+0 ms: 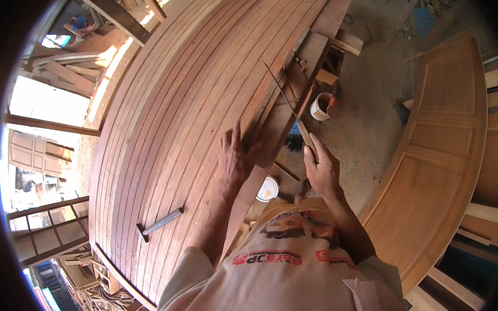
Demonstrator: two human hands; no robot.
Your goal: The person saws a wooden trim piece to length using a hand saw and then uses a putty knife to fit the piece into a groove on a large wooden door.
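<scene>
My left hand (233,159) is over a broad tabletop of narrow reddish-brown wooden boards (186,125), its fingers stretched out and holding nothing. Whether its palm rests on the wood I cannot tell. In my right hand (323,166) is a long, thin, dark-bladed tool (282,91) with a wooden handle, gripped by that handle. Its blade slants up and to the left, above the edge of the boards. On the boards to the left of my left forearm lies a grey T-shaped metal tool (162,224).
Along the boards' right side runs a recessed wooden ledge (313,50) with small tools on it. Below stand a white bucket (319,107) and a white round container (268,188). A large panelled wooden door (440,141) stands on the right. Scrap wood (99,279) is piled at lower left.
</scene>
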